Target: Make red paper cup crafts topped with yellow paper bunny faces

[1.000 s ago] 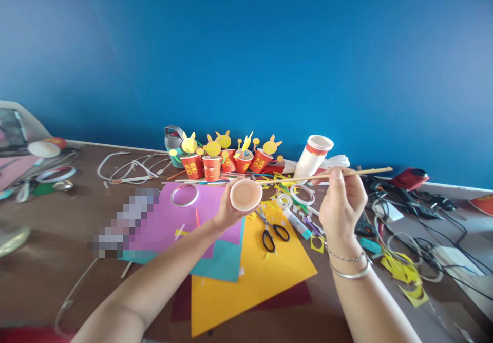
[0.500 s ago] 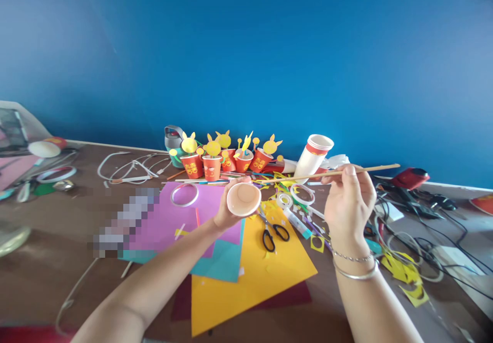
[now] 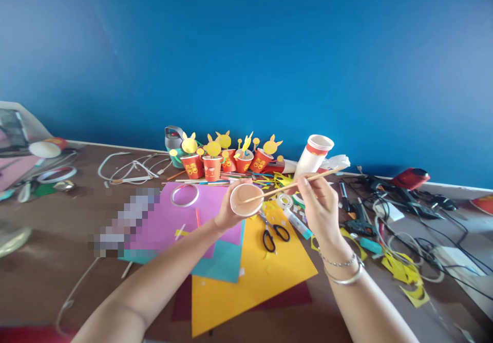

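Note:
My left hand (image 3: 227,210) is closed round a paper cup (image 3: 246,208), its open mouth turned toward me and its pale inside showing. A thin wooden stick (image 3: 287,187) slants down to the left, and its lower end lies within the cup's mouth. Whether that tip touches the bottom I cannot tell. My right hand (image 3: 319,202) pinches the stick near its upper part, thumb on top. Beneath the hands, black-handled scissors (image 3: 275,234) rest on a sheet of yellow paper (image 3: 250,291). Behind the cup stand several red paper cups (image 3: 211,168) with yellow paper figures on them.
A stack of white paper cups (image 3: 310,158) leans at the back right. Purple paper (image 3: 169,230) carries a tape roll (image 3: 185,195). A glue stick (image 3: 297,223), a glue gun (image 3: 360,222), cables and yellow scraps (image 3: 402,271) crowd the right. A blue wall (image 3: 246,65) bounds the table behind.
My right hand has moved left and slightly down with the stick, whose end now lies inside the cup's mouth. The cup has shifted slightly right in my left hand.

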A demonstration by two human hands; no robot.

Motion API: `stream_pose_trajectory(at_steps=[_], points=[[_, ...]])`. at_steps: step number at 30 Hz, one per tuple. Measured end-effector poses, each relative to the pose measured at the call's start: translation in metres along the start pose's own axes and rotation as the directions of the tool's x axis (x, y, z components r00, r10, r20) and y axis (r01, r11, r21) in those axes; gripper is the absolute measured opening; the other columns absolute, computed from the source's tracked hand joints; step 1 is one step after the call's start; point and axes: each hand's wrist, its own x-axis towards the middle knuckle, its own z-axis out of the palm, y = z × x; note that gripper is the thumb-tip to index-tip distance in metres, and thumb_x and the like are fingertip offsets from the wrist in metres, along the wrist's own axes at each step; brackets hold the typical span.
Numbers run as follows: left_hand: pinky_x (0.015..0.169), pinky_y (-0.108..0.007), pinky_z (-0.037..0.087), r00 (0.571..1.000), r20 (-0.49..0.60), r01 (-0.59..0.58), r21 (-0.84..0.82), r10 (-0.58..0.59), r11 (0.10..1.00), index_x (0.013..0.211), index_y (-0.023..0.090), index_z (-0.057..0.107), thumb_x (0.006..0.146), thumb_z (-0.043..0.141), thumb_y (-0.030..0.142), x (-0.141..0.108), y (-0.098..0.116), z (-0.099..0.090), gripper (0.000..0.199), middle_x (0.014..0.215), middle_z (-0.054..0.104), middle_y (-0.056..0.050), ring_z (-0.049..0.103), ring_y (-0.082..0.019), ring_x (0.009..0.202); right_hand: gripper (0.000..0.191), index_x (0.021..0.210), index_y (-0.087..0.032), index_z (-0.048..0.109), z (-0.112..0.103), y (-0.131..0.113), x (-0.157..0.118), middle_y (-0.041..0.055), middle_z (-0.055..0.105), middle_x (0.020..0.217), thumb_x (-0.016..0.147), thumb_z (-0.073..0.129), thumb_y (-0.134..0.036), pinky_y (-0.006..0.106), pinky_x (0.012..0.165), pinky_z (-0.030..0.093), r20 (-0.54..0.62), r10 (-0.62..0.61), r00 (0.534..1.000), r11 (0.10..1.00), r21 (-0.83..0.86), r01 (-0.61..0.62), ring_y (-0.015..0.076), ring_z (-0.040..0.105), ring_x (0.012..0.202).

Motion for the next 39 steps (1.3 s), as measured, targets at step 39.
stream_pose_trajectory(at_steps=[39], points=[[0.087, -0.045, 0.051, 0.932, 0.226, -0.311, 0.087, 0.285, 0.947, 0.128, 0.027, 0.048, 0.064, 0.079, 0.048, -0.002, -0.008, -0.008, 0.075, 0.113, 0.062, -0.011, 0.062, -0.029, 0.102, 0.032, 0.063, -0.017, 0.064, -0.002, 0.023, 0.011, 0.0007, 0.061, 0.053, 0.077, 0.068, -0.046, 0.027, 0.058, 0.044, 0.183, 0.311, 0.933, 0.946, 0.030, -0.321, 0.0134, 0.057, 0.054]])
